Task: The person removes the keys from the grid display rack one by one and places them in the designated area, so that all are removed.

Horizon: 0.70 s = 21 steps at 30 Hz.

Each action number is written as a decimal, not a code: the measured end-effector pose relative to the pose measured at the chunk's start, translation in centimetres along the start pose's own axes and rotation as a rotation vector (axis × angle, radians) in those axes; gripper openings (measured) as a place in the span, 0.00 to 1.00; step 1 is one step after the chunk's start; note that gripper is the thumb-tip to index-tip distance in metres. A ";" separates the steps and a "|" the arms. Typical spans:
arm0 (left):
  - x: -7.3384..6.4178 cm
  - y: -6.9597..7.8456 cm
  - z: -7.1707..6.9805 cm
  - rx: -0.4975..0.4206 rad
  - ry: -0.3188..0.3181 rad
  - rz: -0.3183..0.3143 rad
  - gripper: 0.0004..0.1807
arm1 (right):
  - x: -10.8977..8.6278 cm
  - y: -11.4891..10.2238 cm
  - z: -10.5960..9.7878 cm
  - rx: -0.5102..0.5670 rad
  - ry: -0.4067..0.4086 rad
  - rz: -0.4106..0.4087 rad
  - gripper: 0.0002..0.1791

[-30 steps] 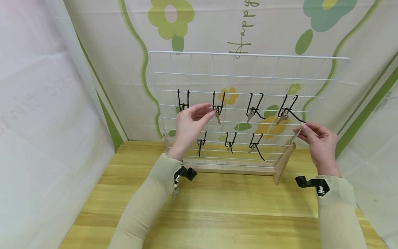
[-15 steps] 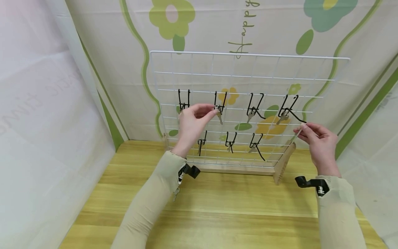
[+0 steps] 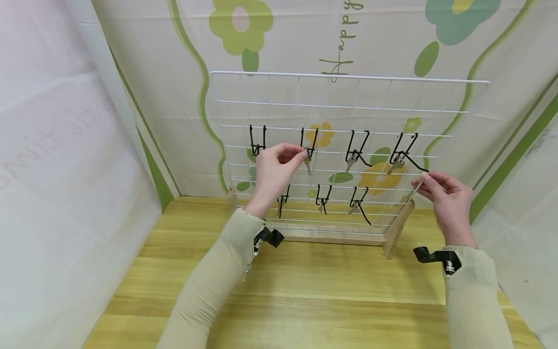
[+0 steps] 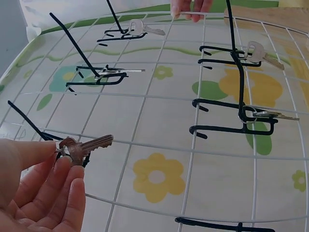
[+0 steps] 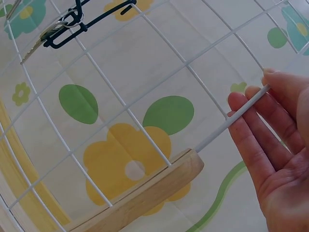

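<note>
In the head view my left hand (image 3: 276, 177) is at the second black hook (image 3: 308, 138) of the upper row. Its thumb and fingertips pinch a small metal key (image 4: 91, 147) by its ring, the blade pointing away from the fingers in the left wrist view. Whether the ring sits over the hook's prong is hard to tell. My right hand (image 3: 449, 201) grips the side wire of the white grid panel (image 5: 128, 106) between thumb and fingers. Other keys, such as one key (image 3: 396, 164) at the upper right, hang on the neighbouring hooks.
The panel stands upright in a wooden base (image 3: 331, 237) on a wood-grain table (image 3: 331, 295). One loose key (image 3: 247, 273) shows beside my left sleeve. Hook prongs stick out toward me, including the lower right hook (image 3: 359, 201). A printed cloth (image 3: 270, 43) hangs behind.
My left hand has shifted slightly to the right with the key, covering more of the second upper hook. My right hand stays on the panel's side.
</note>
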State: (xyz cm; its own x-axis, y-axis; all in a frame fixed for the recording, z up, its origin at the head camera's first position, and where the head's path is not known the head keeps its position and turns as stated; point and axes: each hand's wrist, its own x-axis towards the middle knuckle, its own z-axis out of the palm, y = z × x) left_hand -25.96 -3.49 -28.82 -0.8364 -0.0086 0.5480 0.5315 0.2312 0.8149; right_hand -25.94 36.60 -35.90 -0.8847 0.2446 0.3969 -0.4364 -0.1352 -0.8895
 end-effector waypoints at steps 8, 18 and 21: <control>-0.6 0.3 -0.4 -0.032 -0.016 0.041 0.08 | 0.0 -0.1 0.0 0.003 -0.007 -0.006 0.16; -1.2 0.5 -1.0 -0.094 -0.007 0.057 0.07 | 0.0 -0.1 0.0 0.008 -0.007 -0.001 0.15; -1.3 0.7 -1.2 -0.105 -0.007 0.056 0.07 | 0.0 -0.1 0.0 0.014 -0.007 0.000 0.15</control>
State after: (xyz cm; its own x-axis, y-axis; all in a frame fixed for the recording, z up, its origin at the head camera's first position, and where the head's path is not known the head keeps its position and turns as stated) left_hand -24.31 -4.50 -28.77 -0.8056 0.0086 0.5925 0.5885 0.1282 0.7983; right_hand -25.87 36.59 -35.81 -0.8857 0.2382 0.3986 -0.4388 -0.1484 -0.8863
